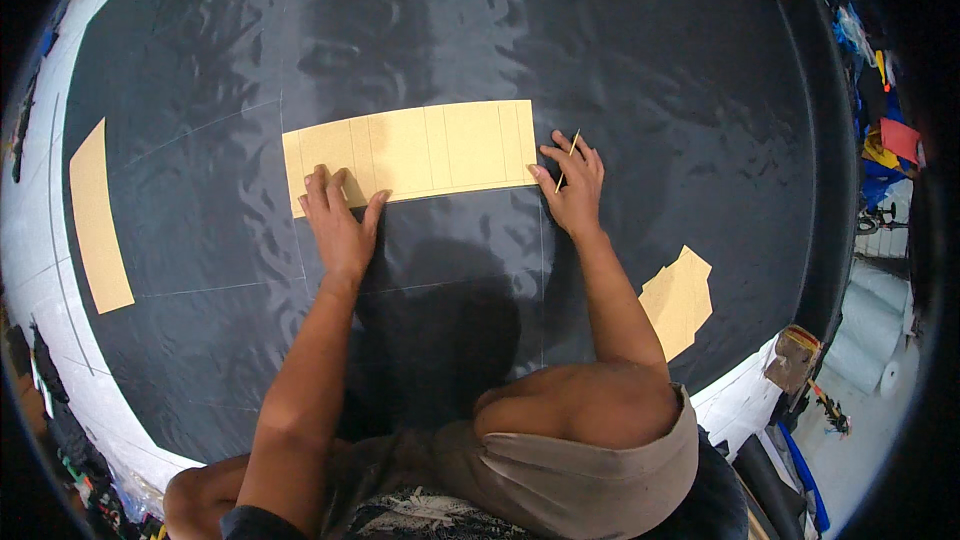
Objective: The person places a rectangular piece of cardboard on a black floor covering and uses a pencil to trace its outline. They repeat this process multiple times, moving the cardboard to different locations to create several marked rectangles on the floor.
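A long yellow card template (450, 148) with ruled lines across it lies flat on a wide black sheet (660, 70). My left hand (338, 225) presses on its near left part, fingers stretched out and the thumb at its near edge. At the template's right end is my right hand (575, 190), with a thin pale stick (575, 142) slanting up between its fingers. Whether the stick is a pencil or some other marker cannot be told. My right thumb is at the template's near right corner. Thin pale lines run over the black sheet around the template.
A curved yellow card piece (100, 230) lies at the far left of the sheet. Several overlapping yellow card pieces (685, 300) lie by my right forearm. A brown block (795, 355) sits at the sheet's right edge. Beyond are white rolls (868, 330) and coloured scraps (880, 155).
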Demonstrator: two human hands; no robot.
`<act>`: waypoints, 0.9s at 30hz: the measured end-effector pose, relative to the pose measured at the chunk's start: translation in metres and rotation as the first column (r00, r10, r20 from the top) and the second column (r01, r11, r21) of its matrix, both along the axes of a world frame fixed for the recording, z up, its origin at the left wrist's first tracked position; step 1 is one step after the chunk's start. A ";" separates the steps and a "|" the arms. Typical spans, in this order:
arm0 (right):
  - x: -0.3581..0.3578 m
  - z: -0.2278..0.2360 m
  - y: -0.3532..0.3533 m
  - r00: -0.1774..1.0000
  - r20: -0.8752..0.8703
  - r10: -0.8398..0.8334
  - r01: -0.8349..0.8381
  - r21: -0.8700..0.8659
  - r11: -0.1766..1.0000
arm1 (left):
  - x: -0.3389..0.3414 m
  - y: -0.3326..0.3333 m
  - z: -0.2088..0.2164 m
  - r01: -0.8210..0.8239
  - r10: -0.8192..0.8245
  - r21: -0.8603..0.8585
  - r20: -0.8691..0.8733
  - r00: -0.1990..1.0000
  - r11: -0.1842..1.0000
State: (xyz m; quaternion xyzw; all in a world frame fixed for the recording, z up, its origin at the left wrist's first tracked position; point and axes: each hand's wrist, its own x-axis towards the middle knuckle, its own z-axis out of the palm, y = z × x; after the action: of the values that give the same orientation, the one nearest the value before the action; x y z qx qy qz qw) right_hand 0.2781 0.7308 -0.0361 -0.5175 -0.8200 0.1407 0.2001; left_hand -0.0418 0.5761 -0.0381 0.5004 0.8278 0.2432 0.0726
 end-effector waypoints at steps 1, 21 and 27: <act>0.000 0.001 0.000 1.000 0.008 0.004 -0.004 -0.005 1.000 | 0.000 0.000 0.000 -0.006 0.006 -0.005 -0.005 1.000 1.000; 0.004 0.010 0.004 0.999 -0.015 0.049 -0.050 -0.035 0.998 | -0.001 -0.003 0.001 -0.019 0.019 -0.001 0.063 0.998 1.000; 0.005 0.004 -0.003 0.998 0.054 0.019 -0.017 -0.028 0.999 | 0.001 -0.003 -0.003 -0.003 0.006 -0.032 0.093 0.996 0.999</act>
State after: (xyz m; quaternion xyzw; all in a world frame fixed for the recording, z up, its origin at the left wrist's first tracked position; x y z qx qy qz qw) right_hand 0.2829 0.7282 -0.0325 -0.5164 -0.8277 0.1398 0.1693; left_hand -0.0412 0.5734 -0.0414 0.4855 0.8283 0.2531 0.1184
